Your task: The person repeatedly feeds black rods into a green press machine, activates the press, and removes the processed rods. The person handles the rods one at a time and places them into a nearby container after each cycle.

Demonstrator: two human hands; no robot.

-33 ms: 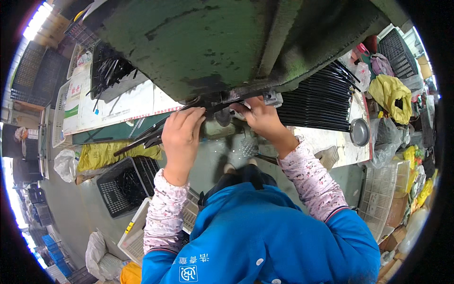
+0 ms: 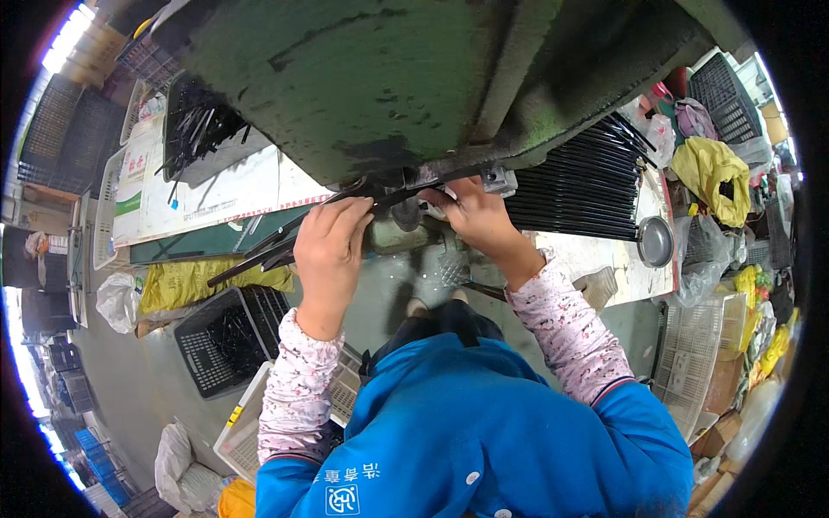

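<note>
Several dark bars (image 2: 252, 260) lie slantwise under the front of the green machine (image 2: 389, 91), their lower ends sticking out to the left of the left hand (image 2: 332, 237) and their upper ends running in beneath the machine's edge. The left hand is at these bars, back upward, its fingers bent together toward the right in a narrow grip. The right hand (image 2: 475, 220) is near it on the other side of the machine's middle, thumb and fingers drawn close together, just beside a small metal block (image 2: 496, 180). The fingertips are partly hidden under the machine, so I cannot tell whether either grip is closed on anything.

To the right, a row of long black rods (image 2: 574, 186) lies side by side on a white tabletop (image 2: 643, 274), with a round metal dish (image 2: 654, 244) just beside the ends of the nearest rods. On the left, another tabletop (image 2: 259, 177) with a white printed covering carries a bin (image 2: 229, 162) of thin dark strips (image 2: 203, 129). A yellow cloth (image 2: 194, 281) lies below its front edge. Lower down, a black crate (image 2: 207, 367) with dark pieces inside stands on the grey floor (image 2: 129, 380), near a white crate (image 2: 246, 432). Well apart at the far right is a yellow bag (image 2: 710, 173). The person wears a blue top (image 2: 492, 423) and pale patterned sleeves (image 2: 294, 393).
</note>
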